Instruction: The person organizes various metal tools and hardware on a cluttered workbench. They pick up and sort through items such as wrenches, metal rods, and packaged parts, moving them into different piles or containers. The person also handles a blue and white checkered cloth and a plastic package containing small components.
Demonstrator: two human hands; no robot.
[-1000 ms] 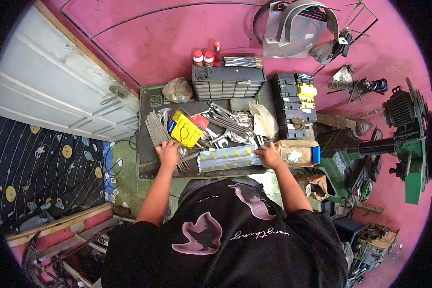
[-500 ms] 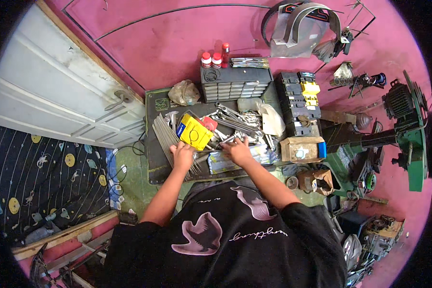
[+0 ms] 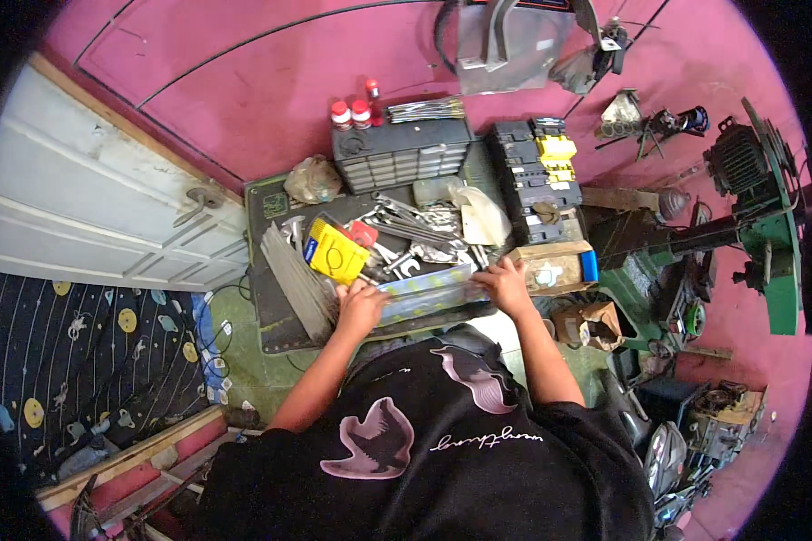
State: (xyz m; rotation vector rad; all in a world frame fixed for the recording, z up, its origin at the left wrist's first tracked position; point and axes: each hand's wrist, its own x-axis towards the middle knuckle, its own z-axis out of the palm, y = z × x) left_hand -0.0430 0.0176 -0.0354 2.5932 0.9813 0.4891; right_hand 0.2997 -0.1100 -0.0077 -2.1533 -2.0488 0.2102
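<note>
A long, flat piece of clear bluish plastic (image 3: pixel 427 298) with yellow-green marks lies along the near edge of the dark work table (image 3: pixel 275 329). My left hand (image 3: pixel 361 305) is closed on its left end, and my right hand (image 3: pixel 507 287) grips the right end. Just beyond my left hand rests a yellow card packet (image 3: pixel 336 253). Thin grey rods (image 3: pixel 296 281) lie in a bundle to its left. Past the plastic is a heap of wrenches (image 3: pixel 415 236) with a red piece (image 3: pixel 363 233) beside it.
A grey drawer cabinet (image 3: pixel 404 167) stands at the back with red-capped bottles (image 3: pixel 351 115) on top. On the right are black-and-yellow cases (image 3: pixel 534 180) and an open cardboard box (image 3: pixel 550 269). A green machine (image 3: pixel 776 270) stands farther right, and a white door (image 3: pixel 108 198) is at left.
My right hand has moved right to the plastic's right end. My left hand has come down from beside the yellow packet onto the left end. The whole view has shifted.
</note>
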